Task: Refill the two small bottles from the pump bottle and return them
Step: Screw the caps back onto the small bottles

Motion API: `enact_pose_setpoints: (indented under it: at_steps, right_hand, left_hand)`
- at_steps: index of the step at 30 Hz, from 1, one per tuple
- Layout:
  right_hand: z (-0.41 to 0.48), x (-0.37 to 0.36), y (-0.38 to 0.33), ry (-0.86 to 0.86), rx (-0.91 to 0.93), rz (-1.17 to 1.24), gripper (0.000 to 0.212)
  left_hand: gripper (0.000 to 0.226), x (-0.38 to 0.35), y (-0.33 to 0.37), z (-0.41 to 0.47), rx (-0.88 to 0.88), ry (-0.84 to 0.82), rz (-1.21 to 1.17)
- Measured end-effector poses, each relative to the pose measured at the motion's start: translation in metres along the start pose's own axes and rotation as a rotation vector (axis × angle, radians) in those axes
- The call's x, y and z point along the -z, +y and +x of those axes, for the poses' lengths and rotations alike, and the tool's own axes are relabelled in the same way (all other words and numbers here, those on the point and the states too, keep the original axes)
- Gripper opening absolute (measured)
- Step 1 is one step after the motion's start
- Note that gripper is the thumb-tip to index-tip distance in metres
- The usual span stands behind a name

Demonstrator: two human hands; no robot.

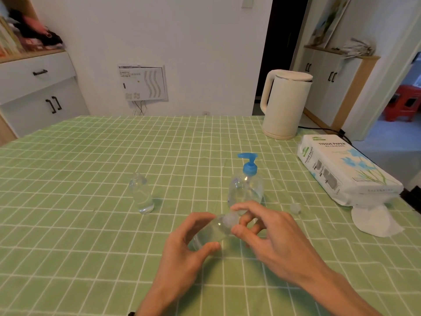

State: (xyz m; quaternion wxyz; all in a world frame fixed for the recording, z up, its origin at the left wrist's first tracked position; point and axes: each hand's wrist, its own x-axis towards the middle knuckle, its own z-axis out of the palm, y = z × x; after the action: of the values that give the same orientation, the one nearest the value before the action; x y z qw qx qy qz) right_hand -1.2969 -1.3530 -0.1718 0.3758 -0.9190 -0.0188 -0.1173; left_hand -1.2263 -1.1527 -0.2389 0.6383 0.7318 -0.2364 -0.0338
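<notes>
Between two hands (191, 245) (275, 240), one small bottle (210, 232)

Bare forearms (337, 286), a dark band (131, 313) at the left wrist.

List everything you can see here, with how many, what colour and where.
standing small bottle: one, clear, left of centre.
held small bottle: one, clear, tilted between both hands.
bottle cap: one, whitish, on the held small bottle's neck.
pump bottle: one, clear with blue pump, centre.
loose cap: one, clear, right of pump bottle.
kettle: one, cream, far right.
tissue pack: one, white, right edge.
tablecloth: one, green checked, covers table.
left hand: one, grips held small bottle.
right hand: one, pinches bottle cap.
</notes>
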Motion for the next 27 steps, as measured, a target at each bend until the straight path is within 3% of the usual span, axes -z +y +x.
enact_pose_setpoints:
  at_steps: [3,5,8,13,22,27]
  right_hand:
    - [-0.001,0.009,0.010,0.024,-0.076,0.061,0.044]
    - [-0.004,0.017,0.023,0.083,-0.137,0.036,0.034]
    - [-0.010,0.026,0.048,0.153,-0.250,-0.055,0.022]
    - [-0.020,0.036,0.086,0.254,-0.406,-0.221,0.018]
    - [-0.018,0.039,0.112,0.300,-0.457,-0.285,0.022]
    - [-0.011,0.041,0.115,0.297,-0.455,-0.323,0.030]
  left_hand:
    - [0.054,0.005,-0.001,0.016,0.070,0.110,-0.103]
    - [0.047,0.011,-0.001,0.030,0.097,0.143,-0.121]
    - [0.044,0.016,-0.002,0.052,0.100,0.153,-0.124]
    - [0.044,0.020,-0.015,0.076,0.103,0.138,-0.040]
    - [0.048,0.023,-0.024,0.086,0.114,0.102,0.054]
    - [0.070,0.030,-0.011,0.061,0.192,0.092,0.062]
